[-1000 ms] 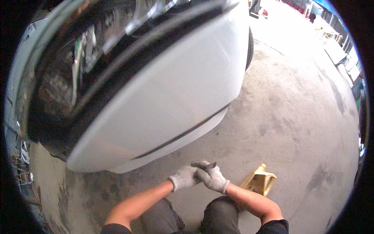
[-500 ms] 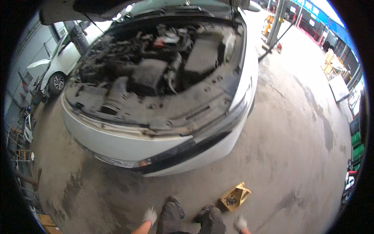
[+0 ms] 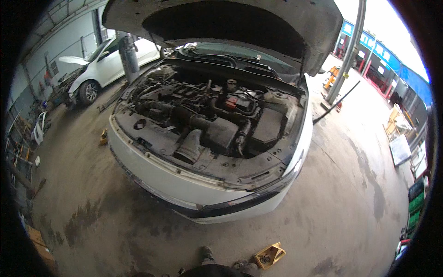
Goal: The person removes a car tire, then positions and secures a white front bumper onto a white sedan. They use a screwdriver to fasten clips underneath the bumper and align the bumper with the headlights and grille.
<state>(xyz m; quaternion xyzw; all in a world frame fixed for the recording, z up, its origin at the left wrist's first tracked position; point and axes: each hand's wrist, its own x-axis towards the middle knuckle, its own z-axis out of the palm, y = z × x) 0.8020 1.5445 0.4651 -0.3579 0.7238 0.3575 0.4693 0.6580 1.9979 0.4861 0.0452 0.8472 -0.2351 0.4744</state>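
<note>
A white car (image 3: 184,184) stands in front of me with its hood (image 3: 240,27) raised and the engine bay (image 3: 207,124) exposed. Neither of my hands shows in the head view now. Only my dark shoes (image 3: 206,254) and a bit of dark clothing appear at the bottom edge. A small yellow stand (image 3: 268,255) lies on the concrete floor just right of my feet.
A second white car (image 3: 108,62) with an open hood is parked at the back left, beside a grey pillar (image 3: 128,55). A tall pole (image 3: 348,51) and a black hose (image 3: 334,104) are at the right. Clutter lines the left wall; shopfronts run along the right.
The view has pulled back and risen: from close over the bumper with my gloved hands together, to the whole engine bay. My hands dropped to the bottom edge, then left the picture.
</note>
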